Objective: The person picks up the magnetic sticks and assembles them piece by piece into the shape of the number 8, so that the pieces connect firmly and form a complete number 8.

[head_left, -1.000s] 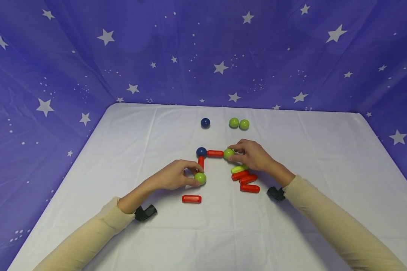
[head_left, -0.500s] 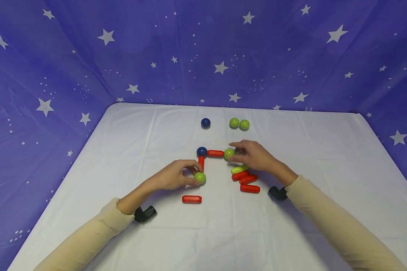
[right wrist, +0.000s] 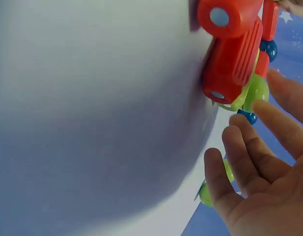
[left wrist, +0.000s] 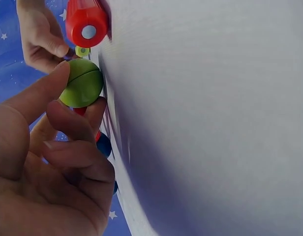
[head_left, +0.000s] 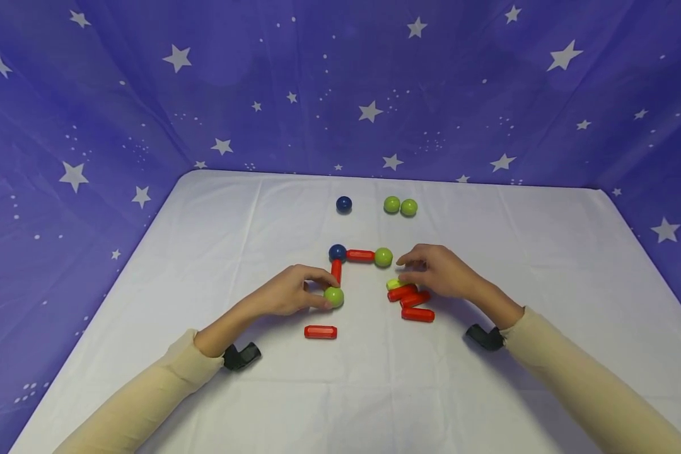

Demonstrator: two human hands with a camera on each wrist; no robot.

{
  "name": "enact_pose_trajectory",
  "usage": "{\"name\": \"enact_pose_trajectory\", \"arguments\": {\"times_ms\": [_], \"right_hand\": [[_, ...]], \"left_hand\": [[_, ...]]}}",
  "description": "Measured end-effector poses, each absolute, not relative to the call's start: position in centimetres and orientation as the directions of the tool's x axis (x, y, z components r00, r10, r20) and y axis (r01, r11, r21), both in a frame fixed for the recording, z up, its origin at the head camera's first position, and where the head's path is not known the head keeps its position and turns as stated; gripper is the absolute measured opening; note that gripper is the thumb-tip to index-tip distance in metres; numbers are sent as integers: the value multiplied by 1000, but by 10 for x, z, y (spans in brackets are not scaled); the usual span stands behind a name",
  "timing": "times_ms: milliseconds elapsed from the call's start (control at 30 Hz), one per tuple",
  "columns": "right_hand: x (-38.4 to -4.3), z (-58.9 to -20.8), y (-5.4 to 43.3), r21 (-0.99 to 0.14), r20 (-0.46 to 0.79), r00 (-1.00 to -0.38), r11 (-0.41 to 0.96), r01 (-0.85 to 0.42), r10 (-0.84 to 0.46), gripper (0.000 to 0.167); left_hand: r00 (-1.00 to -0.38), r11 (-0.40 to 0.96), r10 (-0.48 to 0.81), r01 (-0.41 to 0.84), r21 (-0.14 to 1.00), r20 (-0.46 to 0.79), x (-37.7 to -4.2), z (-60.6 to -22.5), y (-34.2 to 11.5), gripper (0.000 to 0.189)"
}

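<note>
My left hand (head_left: 289,291) pinches a green ball (head_left: 334,298) between thumb and fingers, at the near end of a red magnetic rod (head_left: 336,271). That rod runs up to a blue ball (head_left: 337,253), from which a second red rod (head_left: 360,255) reaches right to another green ball (head_left: 383,257). Just right of that ball, my right hand (head_left: 439,271) holds nothing, its fingers spread in the right wrist view. Its thumb overlaps a yellow-green rod (head_left: 394,285), partly hidden, beside several loose red rods (head_left: 417,314).
Near the left hand lies a single red rod (head_left: 320,332). Farther back sit a loose blue ball (head_left: 343,204) and two green balls (head_left: 400,205). A white cloth (head_left: 352,403) covers the table, with a starry purple curtain (head_left: 295,69) behind and at the sides.
My right hand has let go of the right green ball and moved right and nearer, over the yellow-green rod. The left hand stays at its green ball.
</note>
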State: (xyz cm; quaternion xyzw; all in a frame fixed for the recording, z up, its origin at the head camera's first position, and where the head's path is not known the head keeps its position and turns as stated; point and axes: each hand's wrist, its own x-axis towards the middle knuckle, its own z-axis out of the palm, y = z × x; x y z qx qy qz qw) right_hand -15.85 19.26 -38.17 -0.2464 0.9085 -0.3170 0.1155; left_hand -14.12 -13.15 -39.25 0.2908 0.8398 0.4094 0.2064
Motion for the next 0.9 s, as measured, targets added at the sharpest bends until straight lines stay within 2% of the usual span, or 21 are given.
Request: {"name": "enact_pose_trajectory", "arguments": {"times_ms": [200,633,900], "right_hand": [[-153,-388,199,-641,-87,-845,679,-358,-528,19],[-153,-392,198,-647,-109,-851,687,-331,-514,18],[-152,-394,196,-644,-73,-856,679,-352,-512,15]], "left_hand": [[-757,509,643,310,803,-115,-141,-392,-131,28],[-757,509,639,284,812,-137,-142,-395,-132,27],[-746,486,655,296,822,-118,-142,-394,-133,28]]}}
